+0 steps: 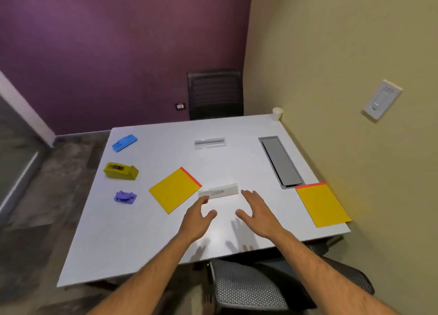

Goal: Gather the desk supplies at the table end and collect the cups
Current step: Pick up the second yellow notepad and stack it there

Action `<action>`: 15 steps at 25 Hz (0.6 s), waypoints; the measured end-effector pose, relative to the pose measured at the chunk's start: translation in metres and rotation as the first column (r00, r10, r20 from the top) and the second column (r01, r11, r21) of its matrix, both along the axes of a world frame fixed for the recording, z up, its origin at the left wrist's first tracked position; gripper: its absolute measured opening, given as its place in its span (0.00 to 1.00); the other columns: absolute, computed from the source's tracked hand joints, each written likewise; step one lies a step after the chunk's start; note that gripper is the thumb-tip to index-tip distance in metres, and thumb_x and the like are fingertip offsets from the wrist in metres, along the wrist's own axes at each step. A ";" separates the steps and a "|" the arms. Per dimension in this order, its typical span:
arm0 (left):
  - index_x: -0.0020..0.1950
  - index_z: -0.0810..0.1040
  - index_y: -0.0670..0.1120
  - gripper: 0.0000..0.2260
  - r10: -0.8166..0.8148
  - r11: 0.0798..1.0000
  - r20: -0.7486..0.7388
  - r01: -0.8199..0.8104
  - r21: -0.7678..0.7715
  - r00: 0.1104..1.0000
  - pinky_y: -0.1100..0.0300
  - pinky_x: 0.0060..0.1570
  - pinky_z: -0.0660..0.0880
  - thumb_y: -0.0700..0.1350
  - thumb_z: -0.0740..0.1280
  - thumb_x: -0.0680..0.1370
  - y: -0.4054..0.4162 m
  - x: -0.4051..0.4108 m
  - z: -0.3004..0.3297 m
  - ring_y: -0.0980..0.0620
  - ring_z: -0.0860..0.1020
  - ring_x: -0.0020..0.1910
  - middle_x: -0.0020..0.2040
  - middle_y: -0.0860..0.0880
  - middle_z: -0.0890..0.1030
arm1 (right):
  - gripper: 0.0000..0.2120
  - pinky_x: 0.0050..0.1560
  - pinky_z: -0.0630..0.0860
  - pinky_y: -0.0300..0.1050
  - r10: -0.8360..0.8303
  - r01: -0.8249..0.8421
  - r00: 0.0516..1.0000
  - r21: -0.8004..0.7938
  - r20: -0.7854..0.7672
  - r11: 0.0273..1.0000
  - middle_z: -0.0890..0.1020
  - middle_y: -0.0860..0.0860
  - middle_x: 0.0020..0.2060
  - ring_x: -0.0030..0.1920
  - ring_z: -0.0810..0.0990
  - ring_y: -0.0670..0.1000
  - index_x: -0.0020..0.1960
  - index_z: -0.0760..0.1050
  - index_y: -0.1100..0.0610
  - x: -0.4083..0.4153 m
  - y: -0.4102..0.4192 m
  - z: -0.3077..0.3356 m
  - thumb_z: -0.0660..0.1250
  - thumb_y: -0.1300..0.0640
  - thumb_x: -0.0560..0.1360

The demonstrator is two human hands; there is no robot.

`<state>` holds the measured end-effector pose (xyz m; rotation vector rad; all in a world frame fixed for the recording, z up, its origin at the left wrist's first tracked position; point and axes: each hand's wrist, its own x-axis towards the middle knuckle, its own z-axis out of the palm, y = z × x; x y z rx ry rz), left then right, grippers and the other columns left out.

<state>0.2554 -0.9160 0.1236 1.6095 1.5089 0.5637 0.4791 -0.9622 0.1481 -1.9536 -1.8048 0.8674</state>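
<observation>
On the white table [147, 239] lie a blue stapler [124, 143], a yellow-green tape dispenser [120, 171] and a small purple holder [125, 197] along the left edge. A yellow pad [175, 189] sits mid-table, another yellow pad [321, 204] at the right edge. A white name card [219, 191] stands in front of my hands. My left hand [197, 220] is open, its fingertips at the card's left end. My right hand [257, 211] hovers open just right of the card. A paper cup [277, 114] stands at the far right corner.
A second clear name holder [210, 142] lies further back. A grey cable hatch [279, 161] is set into the table's right side. One black chair [215, 93] stands at the far end, a mesh chair [251, 288] below me. Walls close in behind and right.
</observation>
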 end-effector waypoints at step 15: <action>0.77 0.65 0.53 0.26 0.306 0.951 -0.001 -0.306 -0.038 0.952 0.54 0.70 0.67 0.52 0.68 0.80 -0.082 -0.181 0.018 0.49 0.69 0.74 0.75 0.53 0.70 | 0.36 0.79 0.45 0.52 0.287 -0.282 0.957 0.105 -0.034 0.954 0.48 0.45 0.80 0.80 0.40 0.49 0.81 0.47 0.47 -0.176 -0.003 0.004 0.58 0.38 0.80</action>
